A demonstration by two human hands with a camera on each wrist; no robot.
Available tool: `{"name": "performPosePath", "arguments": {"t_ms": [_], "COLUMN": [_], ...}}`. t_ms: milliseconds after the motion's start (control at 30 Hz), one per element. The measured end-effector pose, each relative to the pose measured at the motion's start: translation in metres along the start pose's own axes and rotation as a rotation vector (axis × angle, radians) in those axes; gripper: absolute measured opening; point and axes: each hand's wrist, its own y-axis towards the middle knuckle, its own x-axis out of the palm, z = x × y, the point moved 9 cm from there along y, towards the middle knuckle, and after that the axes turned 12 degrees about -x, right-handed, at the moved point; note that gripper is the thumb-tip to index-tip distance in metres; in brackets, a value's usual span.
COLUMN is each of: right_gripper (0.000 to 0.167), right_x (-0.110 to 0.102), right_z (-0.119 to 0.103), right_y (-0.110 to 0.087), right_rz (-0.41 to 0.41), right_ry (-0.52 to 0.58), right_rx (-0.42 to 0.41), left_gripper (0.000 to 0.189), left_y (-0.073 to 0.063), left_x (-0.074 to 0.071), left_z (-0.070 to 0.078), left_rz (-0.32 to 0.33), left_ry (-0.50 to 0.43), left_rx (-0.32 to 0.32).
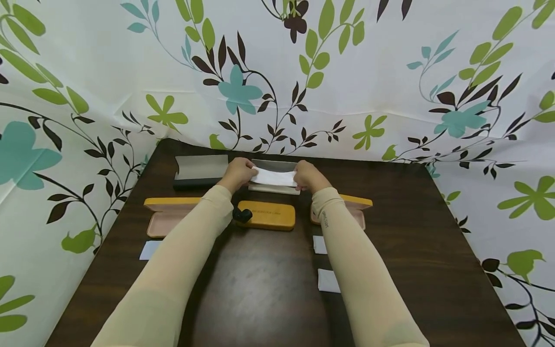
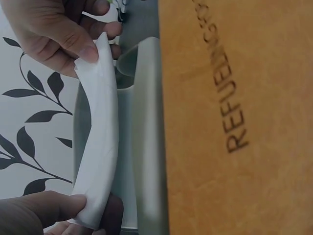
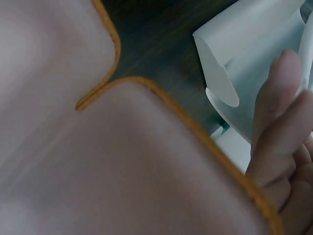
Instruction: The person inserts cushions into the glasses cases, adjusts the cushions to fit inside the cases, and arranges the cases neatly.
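A folded white cloth (image 1: 274, 177) stretches between my two hands, above an open glasses case (image 1: 275, 189) with a pale grey inside at the back of the table. My left hand (image 1: 238, 173) pinches the cloth's left end, thumb on top, as the left wrist view shows. The other end is pinched by my right hand (image 1: 309, 177). In the left wrist view, the cloth (image 2: 101, 132) sags a little along its length, over the case's grey interior (image 2: 128, 161). The right wrist view catches only part of my right hand (image 3: 279, 127) beside the case's pale flap (image 3: 249, 29).
Nearer than the hands lies a closed yellow case (image 1: 273, 215) with lettering. Open yellow cases with pink linings stand left (image 1: 166, 219) and right (image 1: 357, 212), partly behind my arms. A grey case (image 1: 201, 166) sits back left. Folded white cloths (image 1: 320, 245) lie by both forearms.
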Motion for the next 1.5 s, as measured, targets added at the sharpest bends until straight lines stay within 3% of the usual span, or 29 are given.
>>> {"name": "performPosePath", "arguments": {"t_ms": [233,600,1033,1333,1500], "right_gripper": [0.026,0.017,0.020,0.024,0.024], "right_x": [0.000,-0.001,0.004,0.002,0.001], "right_z": [0.002,0.003,0.001,-0.009,-0.012], "right_y": [0.003,0.001,0.001,-0.001,-0.004], "right_rz": [-0.002,0.063,0.155,0.218,0.252], "right_ry": [-0.098,-0.202,-0.243,-0.380,-0.398], "right_rx": [0.006,0.029,-0.013,-0.049,-0.091], "left_gripper": [0.026,0.027,0.027,0.018,0.020], "left_y": [0.000,0.004,-0.004,-0.014,-0.020], "left_x": [0.000,0.003,-0.002,0.006,0.019], "left_z": [0.005,0.008,0.013,0.025,0.029], "left_rz": [0.071,0.113,0.254,0.319,0.276], "left_ry": [0.111,0.233,0.338,0.533,0.673], "left_rx": [0.095,0.131,0.116,0.244,0.328]}}
